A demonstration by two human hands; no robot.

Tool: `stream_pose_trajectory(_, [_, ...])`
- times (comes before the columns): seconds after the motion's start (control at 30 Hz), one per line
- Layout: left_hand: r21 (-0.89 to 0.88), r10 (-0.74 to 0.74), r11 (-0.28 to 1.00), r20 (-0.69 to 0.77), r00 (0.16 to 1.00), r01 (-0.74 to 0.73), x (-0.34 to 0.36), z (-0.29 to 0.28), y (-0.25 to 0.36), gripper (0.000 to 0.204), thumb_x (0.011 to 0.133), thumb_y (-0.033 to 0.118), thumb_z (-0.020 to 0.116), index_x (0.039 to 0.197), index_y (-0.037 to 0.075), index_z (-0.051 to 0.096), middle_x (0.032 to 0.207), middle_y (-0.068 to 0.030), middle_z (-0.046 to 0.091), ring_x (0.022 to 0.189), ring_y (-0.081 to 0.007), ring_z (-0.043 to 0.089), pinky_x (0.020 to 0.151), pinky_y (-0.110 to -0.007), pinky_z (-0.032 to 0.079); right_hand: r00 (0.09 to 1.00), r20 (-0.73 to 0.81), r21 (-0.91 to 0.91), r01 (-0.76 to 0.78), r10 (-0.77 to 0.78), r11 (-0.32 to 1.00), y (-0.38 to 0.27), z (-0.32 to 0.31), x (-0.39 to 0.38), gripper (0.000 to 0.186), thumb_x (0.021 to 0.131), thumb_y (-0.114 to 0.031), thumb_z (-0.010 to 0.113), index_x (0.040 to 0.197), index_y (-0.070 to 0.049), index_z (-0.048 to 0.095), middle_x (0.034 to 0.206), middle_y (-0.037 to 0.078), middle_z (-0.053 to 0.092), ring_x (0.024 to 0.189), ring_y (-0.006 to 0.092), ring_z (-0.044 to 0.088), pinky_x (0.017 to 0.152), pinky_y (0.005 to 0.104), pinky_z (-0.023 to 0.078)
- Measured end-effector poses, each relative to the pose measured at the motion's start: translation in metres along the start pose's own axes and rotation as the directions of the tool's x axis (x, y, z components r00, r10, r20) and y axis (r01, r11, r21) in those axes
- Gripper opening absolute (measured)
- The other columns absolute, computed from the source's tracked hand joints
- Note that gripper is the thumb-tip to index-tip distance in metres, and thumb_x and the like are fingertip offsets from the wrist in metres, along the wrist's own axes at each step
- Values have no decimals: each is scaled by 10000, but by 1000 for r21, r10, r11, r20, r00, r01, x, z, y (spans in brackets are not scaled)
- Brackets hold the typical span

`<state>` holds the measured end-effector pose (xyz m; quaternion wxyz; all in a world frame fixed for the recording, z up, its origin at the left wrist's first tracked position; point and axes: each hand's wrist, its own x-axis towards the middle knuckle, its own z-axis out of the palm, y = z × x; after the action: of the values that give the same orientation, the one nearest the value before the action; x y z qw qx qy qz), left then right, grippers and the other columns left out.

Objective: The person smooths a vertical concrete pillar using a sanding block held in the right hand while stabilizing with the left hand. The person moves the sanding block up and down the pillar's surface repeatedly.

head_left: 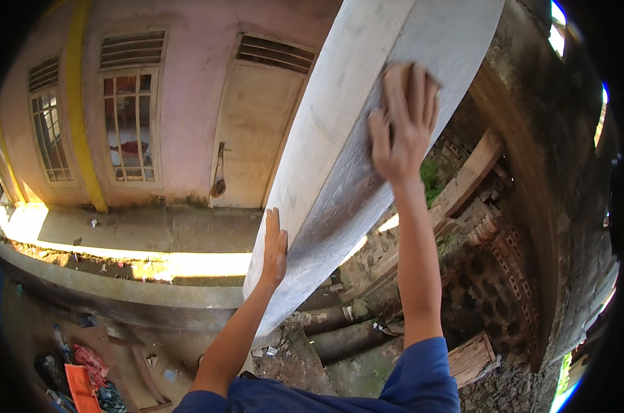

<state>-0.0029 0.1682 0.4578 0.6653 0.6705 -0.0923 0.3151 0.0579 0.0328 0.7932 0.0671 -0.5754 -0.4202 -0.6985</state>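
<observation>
Rising at the left is a barred window (127, 127), and beside it a pale door (260, 134) stands closed. Next comes the left hand (275, 256), its grip unclenched, fingers straight and laid against the left side of a long grey-white slab (339, 186) without wrapping round it. The slab takes up the middle, its long axis running from lower left, close to the body, to the upper right; a seam follows that line, parting a lighter left face from a darker, blotchy right one. The left hand is nearer the lower end. Farther right and higher up, the right hand (403, 141) has its grip on a brown block (432, 81), fingers draped over it, thumb apart, pressing it to the darker face. The block sits beyond the palm, toward the slab's far end. Rightmost, an old timber (471, 168) lies apart from both hands
</observation>
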Motion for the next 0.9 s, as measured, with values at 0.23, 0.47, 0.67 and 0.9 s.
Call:
stream_pose_trajectory(0.23, [-547, -136, 824, 68, 988, 151, 6, -19, -3, 707, 1113, 453, 290, 1664, 45, 115, 1740, -132, 103, 1602, -276, 92, 1283, -376, 62, 934, 145, -3, -330, 327, 944, -118, 13, -96, 539, 989, -441, 514, 1451, -186, 627, 1629, 266, 359, 1498, 546, 277, 1219, 644, 165])
stream_pose_trajectory(0.47, [-655, -201, 658, 325, 924, 373, 8, -32, -30, 762, 1109, 537, 263, 1666, 68, 40, 1754, -46, -8, 1604, -174, -25, 1282, -338, -10, 760, 621, 119, -335, 193, 935, -283, -44, -370, 354, 927, -384, 637, 1227, -207, 697, 1285, 200, 573, 1145, 409, 522, 1041, 656, 342])
stream_pose_trajectory(0.67, [-575, -218, 725, 333, 918, 380, 1, -45, -24, 764, 1113, 527, 250, 1659, 53, 1, 1751, -42, -58, 1599, -163, -49, 1282, -329, -22, 938, 309, 101, -199, 159, 975, -157, -15, -155, 437, 941, -453, 581, 1204, -129, 714, 1271, 204, 591, 1114, 442, 541, 998, 591, 377])
stream_pose_trajectory(0.9, [-496, -246, 798, 249, 937, 342, -8, -46, -23, 811, 1083, 607, 236, 1665, 56, 110, 1748, -83, 68, 1605, -218, 53, 1286, -354, 36, 899, 79, -15, -431, 431, 902, -139, 6, -70, 629, 960, -422, 578, 1482, -72, 549, 1590, 272, 404, 1437, 507, 364, 1177, 640, 216])
